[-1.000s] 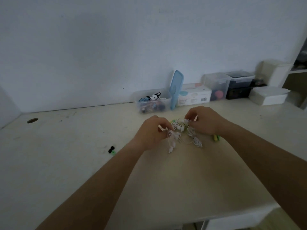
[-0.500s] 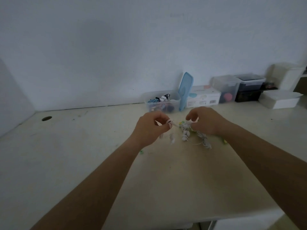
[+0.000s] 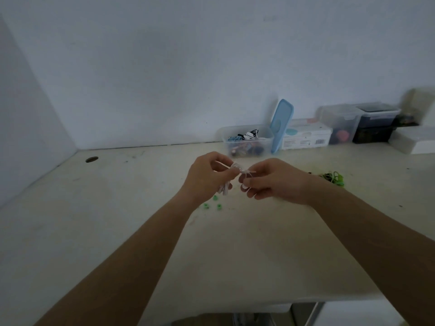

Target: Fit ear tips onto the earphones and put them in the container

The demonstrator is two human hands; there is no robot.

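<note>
Working above a broad pale desk (image 3: 94, 208), well in from its near edge. Against the back edge, right of centre, an open clear container (image 3: 247, 142) with dark earphones already inside and a blue lid (image 3: 281, 125) propped on end at its right wall: liable to topple if clipped on the way in. Over mid-desk, gripping with the left hand (image 3: 204, 180), fingers curled round a coiled bundle of white earphones (image 3: 236, 166), with pale ends dangling below the fist. Pinching a loose strand of the same cord with the right hand (image 3: 275, 182), other fingers loosely bent. Risks unravelling or knotting the coil through too hard a pull. Just beneath, loose on the desk, three green ear tips (image 3: 219, 206): easy to sweep aside with a wrist or send rolling. Cannot tell fitted buds from bare ones through the blur.
</note>
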